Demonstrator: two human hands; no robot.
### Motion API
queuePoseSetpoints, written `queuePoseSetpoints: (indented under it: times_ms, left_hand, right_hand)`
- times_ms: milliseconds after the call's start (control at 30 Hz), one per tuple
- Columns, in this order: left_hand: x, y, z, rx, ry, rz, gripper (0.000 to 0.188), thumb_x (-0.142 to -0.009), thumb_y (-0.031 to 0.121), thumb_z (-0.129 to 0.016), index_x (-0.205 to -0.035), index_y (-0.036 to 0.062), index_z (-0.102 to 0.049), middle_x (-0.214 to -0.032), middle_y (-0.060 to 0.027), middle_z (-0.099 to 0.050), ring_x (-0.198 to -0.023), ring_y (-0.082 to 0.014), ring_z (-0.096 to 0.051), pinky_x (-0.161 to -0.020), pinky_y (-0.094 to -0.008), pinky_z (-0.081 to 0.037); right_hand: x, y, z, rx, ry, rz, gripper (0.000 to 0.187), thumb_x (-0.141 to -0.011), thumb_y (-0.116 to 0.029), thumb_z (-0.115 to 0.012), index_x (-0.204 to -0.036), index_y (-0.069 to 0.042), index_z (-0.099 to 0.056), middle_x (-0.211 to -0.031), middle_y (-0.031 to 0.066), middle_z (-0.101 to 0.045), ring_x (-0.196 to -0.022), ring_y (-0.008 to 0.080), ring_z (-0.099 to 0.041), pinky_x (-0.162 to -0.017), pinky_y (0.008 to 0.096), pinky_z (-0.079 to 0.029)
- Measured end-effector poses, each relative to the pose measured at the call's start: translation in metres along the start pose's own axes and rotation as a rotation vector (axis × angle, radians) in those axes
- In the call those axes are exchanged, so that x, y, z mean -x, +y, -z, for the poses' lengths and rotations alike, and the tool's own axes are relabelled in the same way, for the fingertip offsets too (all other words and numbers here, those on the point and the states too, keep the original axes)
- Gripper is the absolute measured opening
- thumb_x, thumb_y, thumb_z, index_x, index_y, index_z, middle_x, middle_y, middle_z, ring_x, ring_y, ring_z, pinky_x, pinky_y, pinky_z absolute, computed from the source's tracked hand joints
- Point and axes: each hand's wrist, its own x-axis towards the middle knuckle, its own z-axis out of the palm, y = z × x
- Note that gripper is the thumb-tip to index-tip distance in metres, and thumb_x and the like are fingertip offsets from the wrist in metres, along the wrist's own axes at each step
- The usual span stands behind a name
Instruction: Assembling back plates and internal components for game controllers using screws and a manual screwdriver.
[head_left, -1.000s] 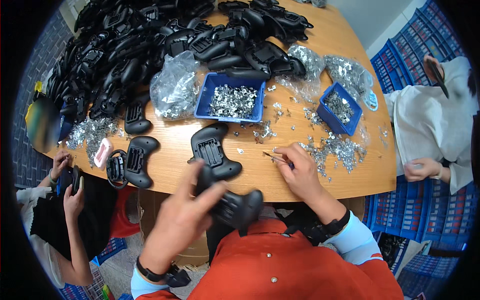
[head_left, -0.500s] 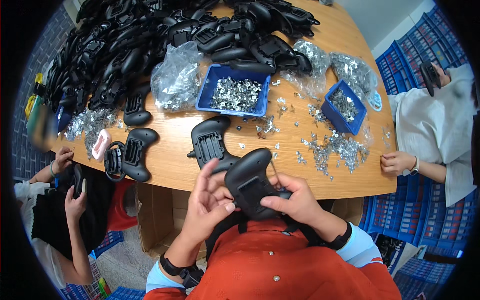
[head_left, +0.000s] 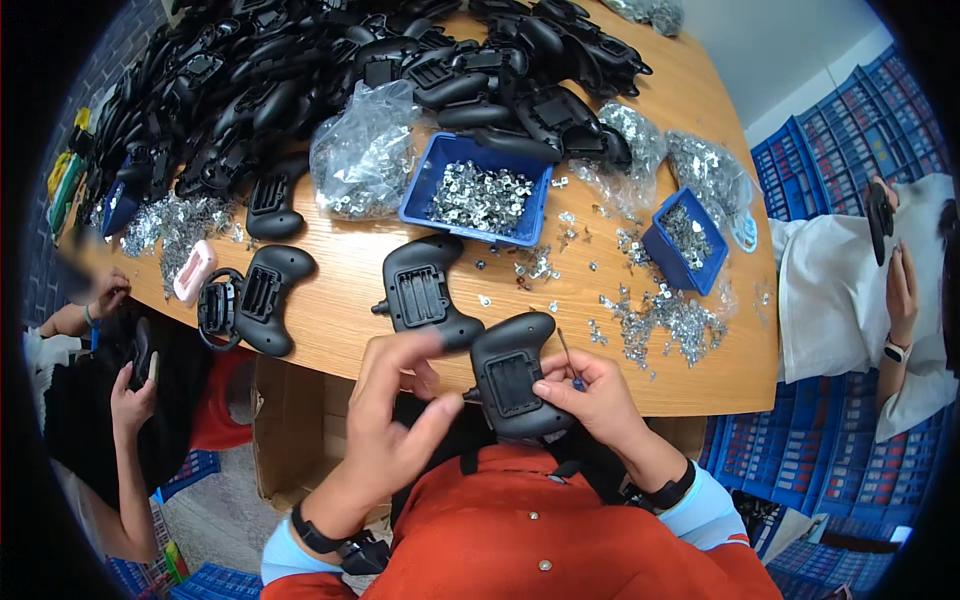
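My right hand (head_left: 590,395) grips a black game-controller shell (head_left: 515,385) by its right side, back facing up, and also holds a thin screwdriver (head_left: 570,358) between its fingers. My left hand (head_left: 395,415) is beside the shell's left edge, its fingers spread and its fingertips close to the shell, holding nothing that I can see. A second black shell (head_left: 425,295) lies on the wooden table (head_left: 340,270) just beyond my hands.
Two blue bins (head_left: 480,190) (head_left: 685,240) hold small metal parts, with loose parts (head_left: 665,320) scattered nearby and clear bags (head_left: 365,155) of them. A big pile of black shells (head_left: 330,70) covers the table's far side. Other people sit left (head_left: 120,390) and right (head_left: 870,290).
The shell was lifted from below the table edge to in front of my chest. My right hand left the loose parts on the table and took hold of the shell; my left hand opened.
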Motion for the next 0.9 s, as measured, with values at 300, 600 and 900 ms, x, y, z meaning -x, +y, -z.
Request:
queuePoseSetpoints:
  times_ms: [300,600,900]
  left_hand:
    - [-0.032,0.101,0.002,0.715,-0.951,-0.418,0.024,-0.087,0.017,-0.064,-0.106,0.0023,-0.066,-0.09,-0.0094,-0.059,-0.073,-0.0168,-0.06,-0.057,-0.0305,-0.046]
    - [-0.021,0.09,-0.009,0.566,-0.441,-0.863,0.033,-0.084,0.021,-0.067,-0.114,0.0064,-0.068,-0.097,-0.0112,-0.061,-0.071,-0.0205,-0.059,-0.055,-0.0316,-0.046]
    - [-0.024,0.019,-0.002,-0.089,-0.454,-0.303,0.039,-0.079,0.014,-0.072,-0.116,0.0063,-0.061,-0.094,-0.0083,-0.064,-0.074,-0.023,-0.065,-0.063,-0.0317,-0.053]
  right_hand:
    - [-0.014,-0.01,0.003,0.93,0.333,0.534,0.024,-0.082,-0.02,-0.071,-0.096,-0.002,-0.063,-0.079,0.0117,-0.06,-0.067,0.0278,-0.062,-0.057,0.0367,-0.048]
    - [-0.056,-0.025,0.013,0.925,0.407,0.63,0.018,-0.081,-0.011,-0.069,-0.097,-0.005,-0.063,-0.082,0.0103,-0.058,-0.068,0.0285,-0.063,-0.058,0.0375,-0.049]
    - [-0.102,-0.04,0.004,1.197,0.261,0.454,0.013,-0.082,-0.017,-0.064,-0.084,-0.005,-0.062,-0.085,0.0125,-0.06,-0.078,0.0344,-0.063,-0.069,0.0447,-0.051]
